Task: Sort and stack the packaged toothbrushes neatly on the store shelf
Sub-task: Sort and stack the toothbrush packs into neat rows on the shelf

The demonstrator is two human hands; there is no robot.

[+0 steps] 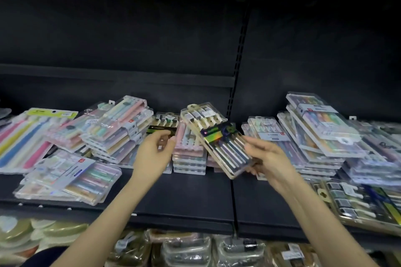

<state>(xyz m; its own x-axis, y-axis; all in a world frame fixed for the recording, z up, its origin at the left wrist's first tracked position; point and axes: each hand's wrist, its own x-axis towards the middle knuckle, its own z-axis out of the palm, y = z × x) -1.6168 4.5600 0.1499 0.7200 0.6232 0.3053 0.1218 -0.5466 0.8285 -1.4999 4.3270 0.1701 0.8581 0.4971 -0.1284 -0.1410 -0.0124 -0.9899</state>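
Currently right hand (269,156) grips iridescent-labelled toothbrush pack (217,136); left hand (152,154) holds dark pack (162,129).

The shelf (184,197) is black all over. The tilted pack (219,143) is clear with a cream edge. Its brushes are white with grey tops. A shiny band runs across it, going from purple to green to gold.

Just left of the tilted pack, the dark-label pack (161,129) has a black label with a green stripe. Behind the tilted pack, the pink stack (188,154) is pale pink. Far left of the tilted pack, the striped pack (26,138) shows pink, yellow and blue stripes under a lime top. Right of the tilted pack, the tall stack (321,123) has orange, yellow and blue brushes.
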